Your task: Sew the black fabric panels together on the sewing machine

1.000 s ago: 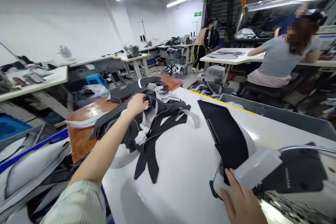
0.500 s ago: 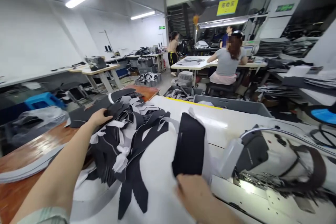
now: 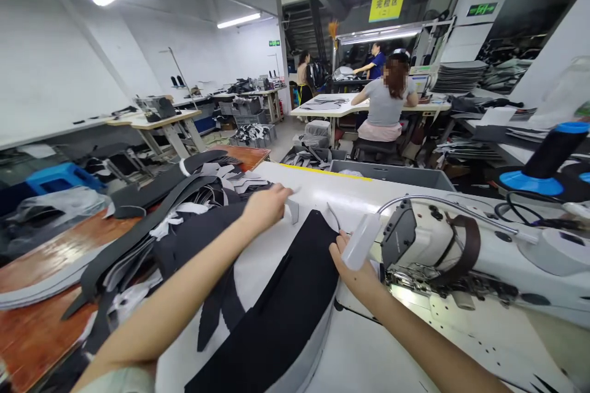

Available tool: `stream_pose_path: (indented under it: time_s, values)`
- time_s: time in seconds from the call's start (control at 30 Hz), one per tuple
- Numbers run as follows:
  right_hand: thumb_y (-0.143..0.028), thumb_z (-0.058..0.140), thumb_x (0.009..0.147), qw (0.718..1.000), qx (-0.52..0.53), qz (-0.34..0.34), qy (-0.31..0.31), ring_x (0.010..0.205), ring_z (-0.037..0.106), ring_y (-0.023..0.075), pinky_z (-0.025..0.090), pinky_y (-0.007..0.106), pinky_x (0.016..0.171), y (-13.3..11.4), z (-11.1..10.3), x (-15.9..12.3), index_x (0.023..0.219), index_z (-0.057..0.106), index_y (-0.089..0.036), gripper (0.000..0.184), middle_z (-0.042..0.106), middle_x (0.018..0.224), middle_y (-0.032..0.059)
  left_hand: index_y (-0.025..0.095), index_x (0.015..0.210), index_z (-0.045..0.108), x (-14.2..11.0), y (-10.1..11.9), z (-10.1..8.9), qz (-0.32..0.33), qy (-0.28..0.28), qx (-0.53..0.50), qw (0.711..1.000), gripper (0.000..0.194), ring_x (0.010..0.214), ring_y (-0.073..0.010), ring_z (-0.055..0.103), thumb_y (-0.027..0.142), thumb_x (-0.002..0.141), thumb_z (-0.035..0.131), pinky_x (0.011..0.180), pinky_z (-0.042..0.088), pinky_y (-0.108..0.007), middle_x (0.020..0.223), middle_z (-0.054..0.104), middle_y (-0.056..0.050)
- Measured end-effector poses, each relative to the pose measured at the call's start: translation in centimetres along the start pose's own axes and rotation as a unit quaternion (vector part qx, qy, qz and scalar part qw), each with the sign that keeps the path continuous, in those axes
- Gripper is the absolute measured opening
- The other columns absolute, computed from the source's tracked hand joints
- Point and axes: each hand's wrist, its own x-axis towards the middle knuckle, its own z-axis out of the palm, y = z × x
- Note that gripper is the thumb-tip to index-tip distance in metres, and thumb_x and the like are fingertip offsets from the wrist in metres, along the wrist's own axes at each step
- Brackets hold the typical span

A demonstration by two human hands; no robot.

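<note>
Black cloth (image 3: 295, 295) lies left of the sewing machine (image 3: 428, 236), my right fingers (image 3: 338, 252) at the cloth's edge, my left fingers (image 3: 279, 192) bunched, both grips unclear, with a heap of pieces (image 3: 184, 196) left untouched.

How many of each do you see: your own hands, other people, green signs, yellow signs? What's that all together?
Hands: 2
Other people: 3
Green signs: 2
Yellow signs: 1
Total: 8

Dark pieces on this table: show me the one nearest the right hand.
The long black panel beside the right hand; the other dark pieces lie to its left.
</note>
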Motion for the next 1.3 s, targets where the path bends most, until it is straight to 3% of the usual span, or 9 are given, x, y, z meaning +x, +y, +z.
stream_pose_path:
  time_s: [0.1, 0.2, 0.33, 0.43, 0.6, 0.73, 0.9, 1.0, 1.3]
  values:
    - [-0.002, 0.043, 0.081, 0.999, -0.031, 0.027, -0.024, 0.115, 0.053, 0.0292, 0.036, 0.049, 0.105, -1.4, 0.3, -1.7, 0.107, 0.059, -0.015, 0.034, 0.063, 0.11, 0.0142, 0.018, 0.12, 0.055, 0.5, 5.5, 2.6, 0.074, -0.036, -0.018, 0.996, 0.039, 0.082, -0.0203, 0.067, 0.009, 0.085, 0.04, 0.067, 0.052, -0.029, 0.106, 0.061, -0.01]
    - [-0.001, 0.043, 0.078, 0.996, -0.065, 0.042, -0.053, 0.118, 0.052, 0.0314, 0.038, 0.046, 0.103, -2.7, 0.9, -5.8, 0.108, 0.06, -0.01, 0.036, 0.06, 0.12, 0.0212, 0.016, 0.114, 0.056, -0.6, 9.3, 5.4, 0.127, -0.068, -0.066, 0.987, 0.033, 0.078, -0.0213, 0.066, 0.011, 0.084, 0.042, 0.065, 0.053, -0.031, 0.103, 0.061, -0.011]
    - [-0.001, 0.042, 0.073, 0.996, -0.059, 0.024, -0.057, 0.126, 0.046, 0.0316, 0.039, 0.046, 0.103, -3.5, 1.3, -11.1, 0.125, 0.054, -0.008, 0.054, 0.051, 0.135, 0.0213, 0.021, 0.115, 0.057, -3.6, 11.7, 8.5, 0.19, -0.056, -0.148, 0.969, 0.035, 0.089, -0.0205, 0.064, 0.014, 0.082, 0.047, 0.074, 0.055, -0.032, 0.104, 0.062, -0.009]
    - [-0.002, 0.041, 0.071, 0.994, -0.032, 0.057, -0.087, 0.129, 0.043, 0.0306, 0.031, 0.053, 0.108, -3.9, -0.1, -12.2, 0.141, 0.038, -0.009, 0.071, 0.049, 0.138, 0.0181, 0.022, 0.113, 0.058, -5.7, 11.9, 9.8, 0.204, -0.029, -0.201, 0.958, 0.038, 0.099, -0.0206, 0.061, 0.011, 0.079, 0.047, 0.082, 0.055, -0.033, 0.105, 0.063, -0.008]
    - [-0.011, 0.054, 0.069, 0.977, 0.041, 0.107, -0.182, 0.132, 0.037, 0.0344, 0.019, 0.056, 0.113, -3.7, -2.9, -9.6, 0.138, 0.042, -0.008, 0.071, 0.046, 0.138, 0.0219, 0.021, 0.115, 0.058, -6.3, 11.9, 9.3, 0.162, 0.036, -0.221, 0.961, 0.037, 0.107, -0.0198, 0.058, 0.011, 0.083, 0.042, 0.089, 0.052, -0.033, 0.113, 0.063, -0.009]
    - [-0.015, 0.058, 0.07, 0.968, 0.091, 0.096, -0.213, 0.14, 0.018, 0.0363, 0.019, 0.054, 0.114, -3.9, -3.4, -8.6, 0.139, 0.037, 0.0, 0.073, 0.028, 0.147, 0.0282, 0.018, 0.119, 0.055, -5.0, 13.3, 8.0, 0.237, 0.034, -0.17, 0.956, 0.038, 0.113, -0.0201, 0.054, 0.007, 0.086, 0.041, 0.092, 0.051, -0.032, 0.126, 0.06, -0.009]
    - [-0.009, 0.047, 0.084, 0.977, 0.065, 0.079, -0.187, 0.135, 0.034, 0.0304, 0.027, 0.05, 0.112, -3.9, -3.3, -10.4, 0.131, 0.049, -0.008, 0.048, 0.043, 0.14, 0.0237, 0.014, 0.117, 0.058, -4.3, 15.3, 8.1, 0.328, -0.046, -0.147, 0.932, 0.032, 0.107, -0.0197, 0.057, 0.01, 0.088, 0.043, 0.084, 0.055, -0.031, 0.124, 0.062, -0.011]
    - [-0.01, 0.044, 0.088, 0.98, 0.069, 0.061, -0.175, 0.133, 0.038, 0.0277, 0.03, 0.05, 0.11, -3.1, -3.8, -11.7, 0.125, 0.055, -0.012, 0.039, 0.048, 0.137, 0.0214, 0.015, 0.118, 0.058, -4.6, 16.1, 8.3, 0.361, -0.057, -0.187, 0.912, 0.033, 0.109, -0.02, 0.057, 0.012, 0.09, 0.04, 0.085, 0.055, -0.032, 0.119, 0.064, -0.011]
    - [-0.013, 0.044, 0.088, 0.973, 0.101, 0.073, -0.192, 0.134, 0.037, 0.0275, 0.03, 0.047, 0.111, -1.7, -5.1, -12.2, 0.12, 0.06, -0.011, 0.035, 0.047, 0.138, 0.0203, 0.011, 0.121, 0.053, -4.0, 17.8, 8.3, 0.342, -0.07, -0.16, 0.923, 0.037, 0.112, -0.022, 0.054, 0.007, 0.086, 0.042, 0.084, 0.053, -0.031, 0.125, 0.061, -0.013]
